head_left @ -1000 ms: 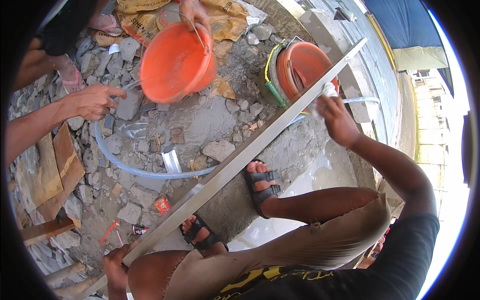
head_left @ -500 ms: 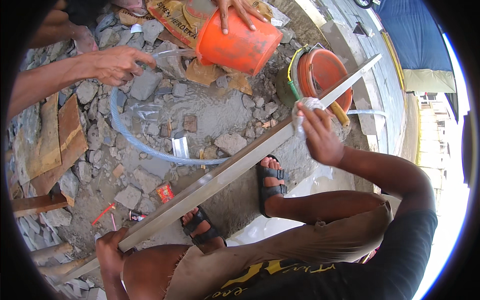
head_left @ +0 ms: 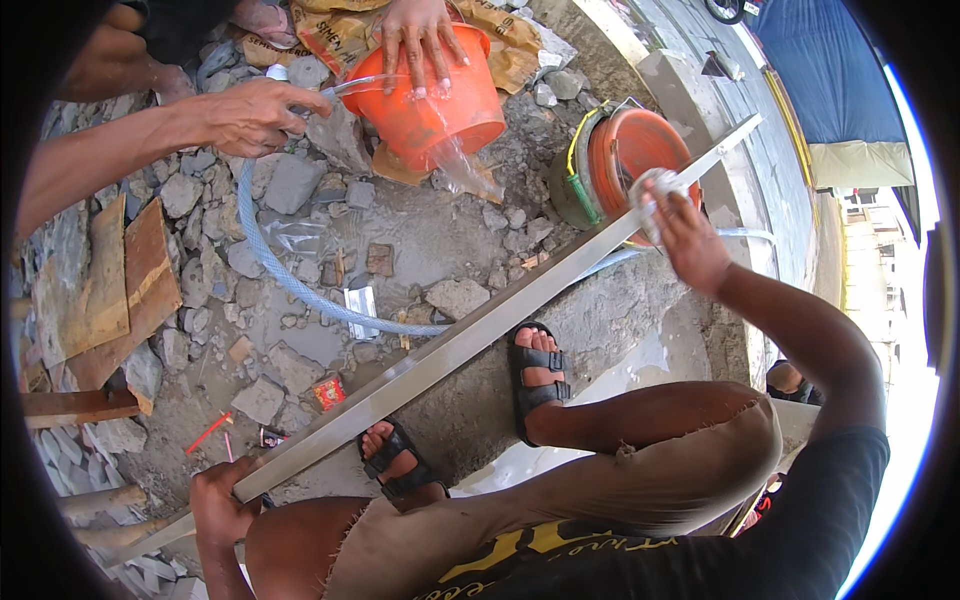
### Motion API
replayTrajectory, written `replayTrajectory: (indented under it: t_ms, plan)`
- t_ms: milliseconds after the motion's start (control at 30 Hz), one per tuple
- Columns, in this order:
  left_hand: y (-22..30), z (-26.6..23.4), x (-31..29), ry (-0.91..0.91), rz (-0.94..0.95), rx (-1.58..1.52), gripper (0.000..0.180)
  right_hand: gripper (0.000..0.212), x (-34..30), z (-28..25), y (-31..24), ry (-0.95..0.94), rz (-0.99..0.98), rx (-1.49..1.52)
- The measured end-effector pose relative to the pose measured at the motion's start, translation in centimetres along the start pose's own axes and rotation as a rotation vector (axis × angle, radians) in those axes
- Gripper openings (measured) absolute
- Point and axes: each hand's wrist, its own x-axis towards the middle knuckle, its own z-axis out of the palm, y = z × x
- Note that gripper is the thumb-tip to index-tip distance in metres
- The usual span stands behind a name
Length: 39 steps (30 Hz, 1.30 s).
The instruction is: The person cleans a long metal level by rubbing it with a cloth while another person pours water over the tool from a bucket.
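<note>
A long straight metal bar (head_left: 440,365) slants across my front, from low on the left to high on the right. My left hand (head_left: 222,498) is closed round its lower part, beside my knee. Near the upper end, my right hand (head_left: 692,245) presses a crumpled whitish wad (head_left: 655,200) against the bar, fingers wrapped over it; whether the wad is cloth or plastic I cannot tell. Just behind that hand stand a dark bucket (head_left: 572,195) and a reddish-orange bucket (head_left: 640,150), partly hidden by the bar.
Across from me, another person's hand (head_left: 250,118) directs water from a clear blue hose (head_left: 270,265) onto an orange bucket (head_left: 440,120), steadied by their other hand (head_left: 418,45). Broken stones (head_left: 295,175), wooden boards (head_left: 130,290) and litter (head_left: 328,392) cover wet ground.
My right hand has slid the wad up and right along the bar. My left hand keeps its hold. The other person's orange bucket has moved left and turned, and water now runs off it.
</note>
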Motion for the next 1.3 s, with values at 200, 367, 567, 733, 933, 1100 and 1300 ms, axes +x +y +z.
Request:
replayTrajectory:
  t_ms: [200, 367, 567, 733, 933, 1100, 1300]
  plan:
    - [1.1, 0.8, 1.3, 0.005, 0.019, 0.011, 0.041, 0.072, 3.4, -5.0, -6.6, 0.216, -0.188, 0.258]
    - [0.4, -0.1, 0.4, -0.056, 0.008, 0.012, 0.031, 0.058, 12.4, -12.3, -20.9, 0.707, -0.494, 0.561]
    - [-2.2, -0.2, 0.3, -0.070, 0.200, 0.174, 0.057, 0.020, 5.6, -6.9, -10.7, 0.367, -0.845, 0.723]
    - [-0.8, -0.5, 0.7, -0.166, -0.025, 0.128, 0.052, 0.045, -11.0, 7.6, -8.2, -0.584, 0.314, 1.579]
    - [1.4, -3.7, 0.6, -0.275, -0.144, 0.146, 0.047, 0.082, -3.3, 12.0, -8.8, 0.339, 1.579, 2.464]
    - [0.1, -4.2, 0.2, -0.156, -0.056, 0.177, 0.043, 0.055, 1.8, 10.8, -6.7, 0.866, 1.527, 2.554]
    - [-2.1, -4.1, 0.7, -0.074, 0.047, 0.173, 0.039, 0.020, -0.7, 11.5, -5.6, 1.034, 1.681, 2.677]
